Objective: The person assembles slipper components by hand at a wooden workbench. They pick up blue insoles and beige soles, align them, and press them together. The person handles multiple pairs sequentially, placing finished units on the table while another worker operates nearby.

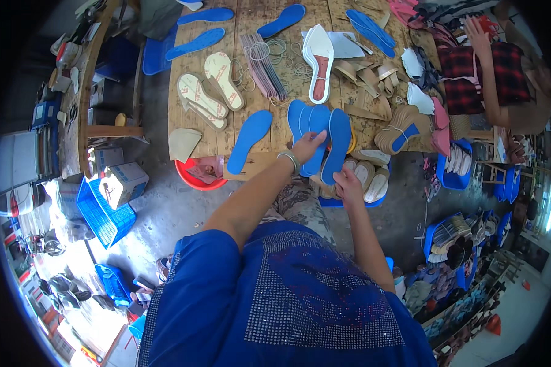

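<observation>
Wooden bench (275,131), strewn with shoe parts. Fan of blue insoles (317,125) at the bench's near edge, overhanging it. Single blue insole (249,140) just to their left. White sole (319,61) toward the far edge. Left hand (307,147), fingers pressed together, lying on the fan. Right hand (349,183), fingers pinching the heel end of the rightmost insole.

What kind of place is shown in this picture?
Most likely a small shoe-making workshop. Blue insoles lie fanned out on a wooden table, with beige soles beside them and blue crates of shoe parts on the floor.
</observation>
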